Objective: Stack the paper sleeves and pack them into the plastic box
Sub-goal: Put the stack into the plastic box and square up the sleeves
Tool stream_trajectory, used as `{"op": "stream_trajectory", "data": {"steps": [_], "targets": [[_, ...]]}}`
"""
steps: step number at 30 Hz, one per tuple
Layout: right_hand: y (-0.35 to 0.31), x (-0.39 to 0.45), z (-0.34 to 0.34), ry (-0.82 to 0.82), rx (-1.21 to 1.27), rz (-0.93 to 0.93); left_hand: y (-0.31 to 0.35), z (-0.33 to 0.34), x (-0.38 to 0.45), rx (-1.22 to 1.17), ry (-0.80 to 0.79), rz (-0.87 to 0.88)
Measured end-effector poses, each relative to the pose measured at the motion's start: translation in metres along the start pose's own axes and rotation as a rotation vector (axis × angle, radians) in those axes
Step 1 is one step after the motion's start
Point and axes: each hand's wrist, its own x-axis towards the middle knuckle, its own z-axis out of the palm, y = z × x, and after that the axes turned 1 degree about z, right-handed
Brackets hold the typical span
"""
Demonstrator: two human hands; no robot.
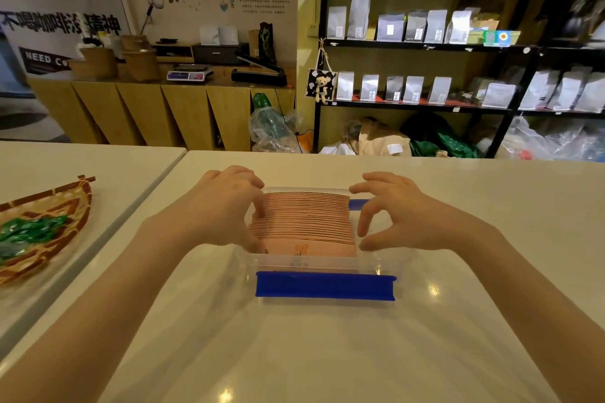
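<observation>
A row of pink paper sleeves (304, 219) stands on edge inside a clear plastic box (311, 262) with blue latches at its near and far sides. My left hand (226, 203) rests on the left end of the row, fingertips pressed against the sleeves. At the right end hovers my right hand (396, 213), fingers spread, thumb and fingertips just beside the sleeves at the box's right wall. The front sleeve shows a small printed drawing.
The box sits on a white table (327, 347). A woven basket (49, 232) with green wrapped items lies on the adjoining table at the left. Beyond the table edge are a wooden counter (163, 108) and black shelves (425, 46) of pouches.
</observation>
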Motion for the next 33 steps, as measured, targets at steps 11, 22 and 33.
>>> {"op": "stream_trajectory", "data": {"steps": [11, 22, 33], "targets": [[-0.013, 0.0, 0.002, -0.05, 0.017, -0.023, 0.0, 0.003, 0.0, -0.035, 0.015, 0.021], [-0.009, 0.006, 0.014, 0.099, -0.079, 0.033, -0.002, 0.002, 0.001, -0.049, 0.007, -0.017], [-0.008, 0.012, 0.024, 0.13, -0.023, 0.059, -0.002, 0.003, 0.001, -0.08, -0.033, -0.027]]}}
